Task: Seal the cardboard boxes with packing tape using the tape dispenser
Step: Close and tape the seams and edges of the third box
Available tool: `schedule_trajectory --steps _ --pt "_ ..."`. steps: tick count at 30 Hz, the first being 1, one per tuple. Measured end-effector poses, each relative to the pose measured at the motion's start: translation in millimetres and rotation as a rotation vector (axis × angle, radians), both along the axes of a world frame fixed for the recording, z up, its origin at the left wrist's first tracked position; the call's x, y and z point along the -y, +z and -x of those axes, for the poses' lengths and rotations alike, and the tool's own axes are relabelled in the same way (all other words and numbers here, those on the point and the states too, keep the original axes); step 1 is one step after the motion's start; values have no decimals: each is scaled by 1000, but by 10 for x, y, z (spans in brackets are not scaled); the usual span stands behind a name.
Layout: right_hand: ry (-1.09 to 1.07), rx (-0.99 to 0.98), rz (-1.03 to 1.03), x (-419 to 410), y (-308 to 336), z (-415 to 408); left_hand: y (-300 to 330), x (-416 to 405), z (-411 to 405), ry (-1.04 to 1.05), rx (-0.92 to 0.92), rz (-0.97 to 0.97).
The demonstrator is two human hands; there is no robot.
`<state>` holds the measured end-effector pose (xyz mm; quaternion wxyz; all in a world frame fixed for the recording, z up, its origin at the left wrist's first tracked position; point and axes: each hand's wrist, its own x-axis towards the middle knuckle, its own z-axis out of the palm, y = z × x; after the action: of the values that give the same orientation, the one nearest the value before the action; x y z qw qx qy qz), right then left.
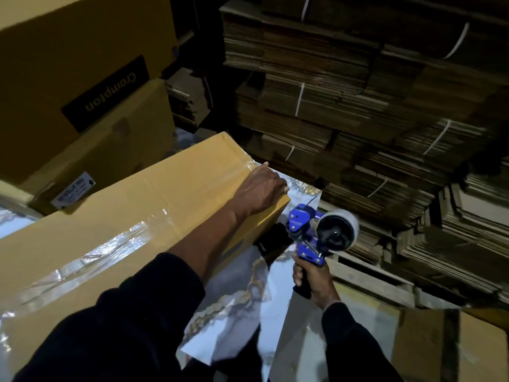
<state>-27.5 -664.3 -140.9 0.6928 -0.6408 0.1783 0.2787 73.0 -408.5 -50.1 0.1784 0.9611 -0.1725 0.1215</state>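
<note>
A long yellow-brown cardboard box (132,205) lies across the marble-patterned table, with a strip of clear packing tape (91,249) running along its top seam. My left hand (260,188) rests at the box's far right end, fingers bent down over the edge where the tape wraps. To the right of the box, my right hand (311,279) grips the black handle of a blue tape dispenser (311,230) carrying a roll of clear tape. The dispenser is off the box, held just beside its right end.
More yellow boxes (82,78), one printed "Crompton", are stacked at the back left. Tied bundles of flattened cardboard (358,106) fill the back and right. The marble table surface (261,293) shows in front of the box. Another carton (440,348) sits at the lower right.
</note>
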Motion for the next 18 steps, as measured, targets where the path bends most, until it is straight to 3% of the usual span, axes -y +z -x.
schedule_trajectory --steps 7,18 --pt "1 14 11 45 -54 182 -43 -11 -17 8 -15 26" --pt "135 51 95 -77 -154 -42 -71 48 -23 43 0 -95"
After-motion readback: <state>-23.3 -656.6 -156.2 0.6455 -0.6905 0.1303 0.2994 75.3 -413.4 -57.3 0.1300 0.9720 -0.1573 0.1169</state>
